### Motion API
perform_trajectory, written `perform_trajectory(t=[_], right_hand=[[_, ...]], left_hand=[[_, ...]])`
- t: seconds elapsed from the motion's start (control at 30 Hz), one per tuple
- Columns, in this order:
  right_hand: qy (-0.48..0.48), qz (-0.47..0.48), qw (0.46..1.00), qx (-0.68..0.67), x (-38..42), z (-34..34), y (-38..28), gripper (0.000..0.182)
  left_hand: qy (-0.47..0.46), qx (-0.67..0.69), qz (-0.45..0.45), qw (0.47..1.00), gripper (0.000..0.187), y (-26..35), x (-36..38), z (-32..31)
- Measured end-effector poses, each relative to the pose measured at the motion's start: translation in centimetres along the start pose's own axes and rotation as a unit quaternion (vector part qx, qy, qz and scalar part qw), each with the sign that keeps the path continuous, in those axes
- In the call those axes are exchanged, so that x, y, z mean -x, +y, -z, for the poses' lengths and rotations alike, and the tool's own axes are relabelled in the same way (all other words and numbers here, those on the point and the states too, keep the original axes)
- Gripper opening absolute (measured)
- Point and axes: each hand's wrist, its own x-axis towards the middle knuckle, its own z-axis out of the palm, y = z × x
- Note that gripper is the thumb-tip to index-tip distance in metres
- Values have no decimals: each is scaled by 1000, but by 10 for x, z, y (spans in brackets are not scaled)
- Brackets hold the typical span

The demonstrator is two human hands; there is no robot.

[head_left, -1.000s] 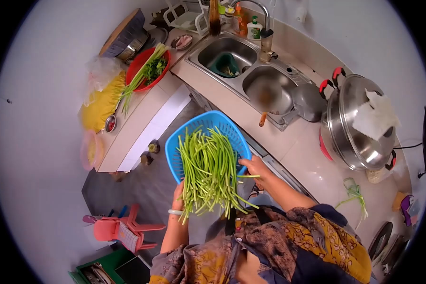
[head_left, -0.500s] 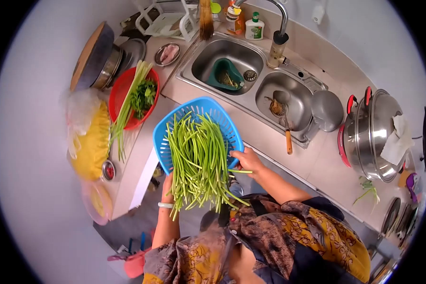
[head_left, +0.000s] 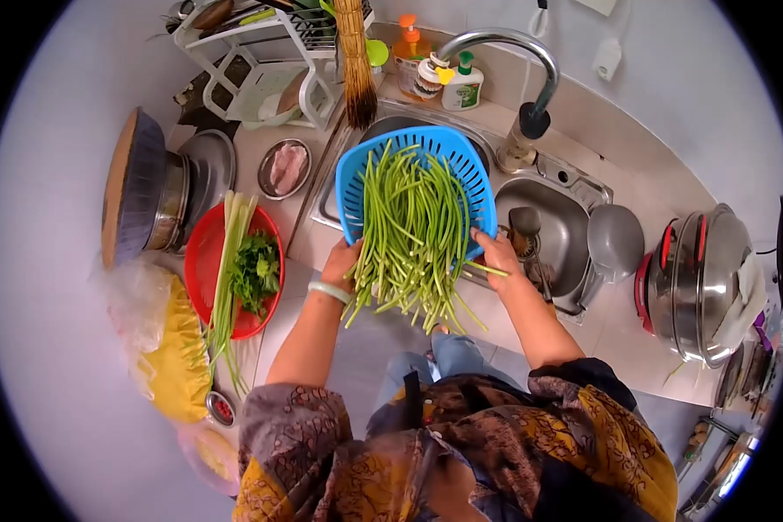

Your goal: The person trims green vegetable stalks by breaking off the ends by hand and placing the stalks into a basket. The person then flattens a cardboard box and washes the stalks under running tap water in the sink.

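A blue plastic basket point(head_left: 479, 193) is held in front of me, over the near edge of the sink and covering most of its left basin. It is heaped with long green stems that look like garlic scapes point(head_left: 416, 230); their ends hang over the near rim. My left hand point(head_left: 343, 263), with a pale bangle at the wrist, is closed on the basket's near left side. On the near right side my right hand point(head_left: 496, 252) grips the rim, one stem crossing it. Some fingers of both hands are hidden under the basket.
The steel sink's right basin point(head_left: 570, 228) holds a ladle point(head_left: 525, 221), below the faucet point(head_left: 544, 74). Left are a red bowl point(head_left: 202, 261) of greens and a dish of raw meat point(head_left: 287, 167). A steamer pot point(head_left: 692, 283) stands right; a straw brush point(head_left: 357, 74) hangs behind the basket.
Both hands have carried the basket forward, from in front of the counter to over the sink's left basin. The grip stays on it, and the view has shifted.
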Motion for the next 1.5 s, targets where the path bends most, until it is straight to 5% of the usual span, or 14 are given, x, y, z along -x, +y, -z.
perform_trajectory(t=[0.23, 0.37, 0.47, 0.63, 0.77, 0.87, 0.97, 1.1, 1.27, 1.47, 1.5], right_hand=[[68, -25, 997, 10, -63, 4, 15, 25], [101, -34, 990, 89, -69, 0, 15, 29], [92, -9, 991, 93, -77, 8, 32, 31], [92, -58, 972, 207, -71, -4, 14, 39], [132, -35, 970, 200, -73, -10, 13, 43], [136, -34, 970, 199, -69, -15, 9, 43], [169, 105, 958, 207, -77, -7, 23, 40], [161, 149, 920, 325, -80, -25, 1, 41], [142, 26, 934, 328, -95, -55, -6, 73], [122, -37, 913, 387, -130, -83, 2, 111], [131, -48, 911, 388, -139, -84, 7, 114]], left_hand=[[19, -90, 43, 995, 23, -7, -120, 5], [-56, -145, 36, 987, 28, -23, -176, 28], [-65, -138, 105, 983, 31, -4, -171, 18], [-74, -298, 3, 952, 30, -18, -229, 55], [-110, -200, 46, 972, 32, -15, -224, 49], [-80, -317, 29, 945, 35, -9, -219, 45], [-60, -388, 7, 920, 38, -15, -235, 53], [-3, -458, -79, 885, 54, -33, -235, 66], [24, -527, -120, 841, 59, -3, -219, 52], [34, -474, -103, 874, 55, 12, -208, 45], [3, -446, -196, 873, 51, -7, -222, 62]])
